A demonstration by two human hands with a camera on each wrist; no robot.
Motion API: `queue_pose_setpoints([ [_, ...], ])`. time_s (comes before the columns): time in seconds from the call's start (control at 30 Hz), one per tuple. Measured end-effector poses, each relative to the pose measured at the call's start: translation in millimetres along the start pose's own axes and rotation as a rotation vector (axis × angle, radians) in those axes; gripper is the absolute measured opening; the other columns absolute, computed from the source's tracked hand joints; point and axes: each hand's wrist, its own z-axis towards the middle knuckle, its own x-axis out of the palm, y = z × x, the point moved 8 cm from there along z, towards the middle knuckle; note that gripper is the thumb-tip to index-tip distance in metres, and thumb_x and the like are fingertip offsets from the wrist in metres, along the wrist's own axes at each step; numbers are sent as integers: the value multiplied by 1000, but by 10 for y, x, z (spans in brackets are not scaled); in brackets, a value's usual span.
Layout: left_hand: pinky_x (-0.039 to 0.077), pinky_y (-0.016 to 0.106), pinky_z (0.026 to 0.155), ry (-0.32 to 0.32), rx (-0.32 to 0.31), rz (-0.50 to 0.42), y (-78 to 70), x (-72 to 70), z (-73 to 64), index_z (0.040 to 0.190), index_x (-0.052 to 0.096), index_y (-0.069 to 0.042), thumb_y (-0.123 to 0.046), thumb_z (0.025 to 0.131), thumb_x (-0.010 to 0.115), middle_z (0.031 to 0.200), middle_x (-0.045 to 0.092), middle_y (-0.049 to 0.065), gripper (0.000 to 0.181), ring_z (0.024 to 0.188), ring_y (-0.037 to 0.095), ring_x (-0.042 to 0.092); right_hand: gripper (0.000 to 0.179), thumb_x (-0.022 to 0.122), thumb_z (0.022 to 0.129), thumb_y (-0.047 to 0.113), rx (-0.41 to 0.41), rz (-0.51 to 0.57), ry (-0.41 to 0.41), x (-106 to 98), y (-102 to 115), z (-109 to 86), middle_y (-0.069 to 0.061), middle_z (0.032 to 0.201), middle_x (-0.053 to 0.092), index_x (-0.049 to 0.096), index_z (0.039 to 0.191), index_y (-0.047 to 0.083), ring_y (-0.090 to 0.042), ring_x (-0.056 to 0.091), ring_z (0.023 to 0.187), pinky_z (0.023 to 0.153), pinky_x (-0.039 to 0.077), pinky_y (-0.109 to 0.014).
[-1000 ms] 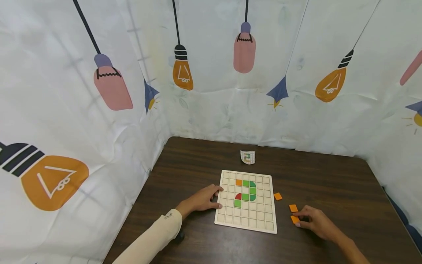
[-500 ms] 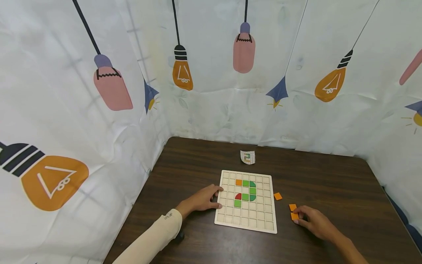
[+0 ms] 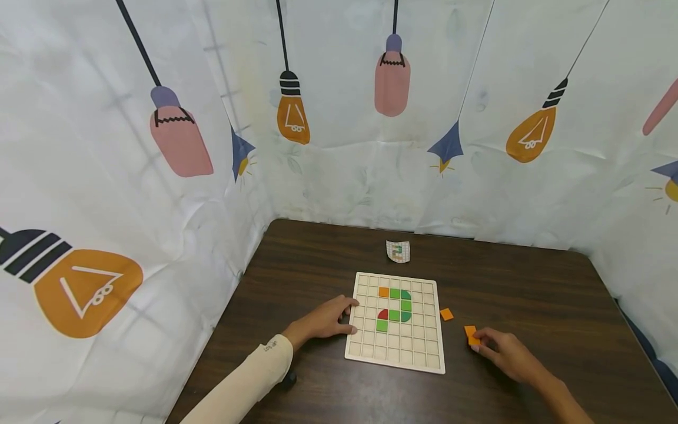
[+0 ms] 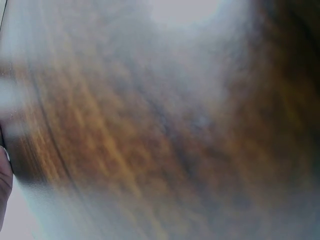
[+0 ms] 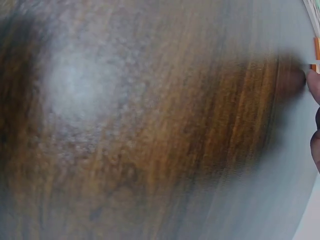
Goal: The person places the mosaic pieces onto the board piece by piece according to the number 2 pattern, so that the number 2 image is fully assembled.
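In the head view a pale wooden grid board (image 3: 394, 353) lies on the dark table. Set in its cells are an orange square tile (image 3: 384, 292), several green square tiles (image 3: 395, 315), two dark green curved tiles (image 3: 406, 294) and a red curved tile (image 3: 383, 315). My left hand (image 3: 331, 318) rests at the board's left edge, thumb and fingers apart and touching it. To the right of the board, my right hand (image 3: 505, 350) pinches a loose orange tile (image 3: 474, 341) by its right side. That tile lies against or partly over another orange tile (image 3: 468, 330); I cannot tell which.
A third loose orange tile (image 3: 447, 314) lies near the board's right edge. Behind the board is a small paper card (image 3: 398, 252) with a coloured grid pattern. A small black object (image 3: 288, 380) lies under the left forearm. Printed white curtains surround the table (image 3: 318, 247).
My right hand has slid the lower orange tile away from me, closing the gap to the tile above it. The left hand and board have stayed put.
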Motion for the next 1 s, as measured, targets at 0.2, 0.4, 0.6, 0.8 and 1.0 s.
queue_pose_setpoints([
  [0.2,39,22,75,0,1,5,9,-3,-7,140,52,-20,-47,89,74,101,47,-9,62,85,5,47,26,74,90,23,38,3,2,-18,12,5,8,88,63,68,111,9,3,50,71,62,44,-22],
  [0.4,39,23,74,-3,13,-2,4,-9,-7,139,52,-19,-46,88,74,101,47,-9,61,85,5,47,26,77,88,21,56,40,-43,-53,44,23,8,85,59,68,110,10,1,46,68,59,42,-22],
  [0.6,39,22,75,1,2,-10,16,-1,4,139,52,-20,-47,89,74,101,47,-9,61,86,5,47,29,78,87,15,49,85,-108,-102,94,52,6,86,60,69,114,9,0,47,69,59,41,-23],
  [0.8,39,22,74,-2,11,-11,14,4,9,139,53,-19,-45,89,74,101,47,-9,60,85,5,47,28,77,87,11,48,119,-137,-92,131,90,6,86,61,69,113,10,-1,47,68,59,41,-22],
  [1.0,39,22,74,-2,15,-11,11,5,5,139,53,-19,-45,89,74,100,47,-10,61,84,5,46,27,79,86,13,24,180,-145,-41,202,139,4,90,65,69,111,10,-1,52,74,62,46,-23],
])
